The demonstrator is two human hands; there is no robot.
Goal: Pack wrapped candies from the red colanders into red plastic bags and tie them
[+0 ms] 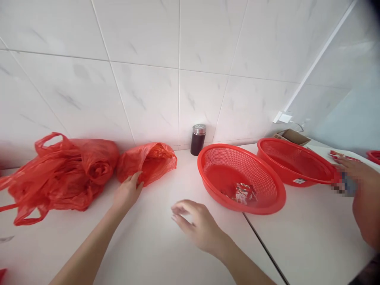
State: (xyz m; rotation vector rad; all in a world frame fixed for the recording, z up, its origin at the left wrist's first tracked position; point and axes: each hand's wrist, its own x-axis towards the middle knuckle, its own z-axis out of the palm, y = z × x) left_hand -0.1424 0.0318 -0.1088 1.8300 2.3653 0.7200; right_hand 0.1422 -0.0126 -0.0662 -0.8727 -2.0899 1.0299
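Observation:
My left hand (128, 192) reaches to a small red plastic bag (147, 161) on the white counter and grips its lower edge with thumb and fingers. My right hand (196, 224) hovers over the bare counter (166, 253), fingers loosely spread and slightly blurred, holding nothing. A red perforated basket (267, 180) stands to its right, with a few small red-and-white wrapped packets (242, 192) at the bottom.
A larger heap of red plastic bags (59, 174) lies at the left. A dark jar with a metal lid (198, 139) stands by the tiled wall. A second red basket (297, 162) sits at the right, where another person's hand (356, 170) reaches in.

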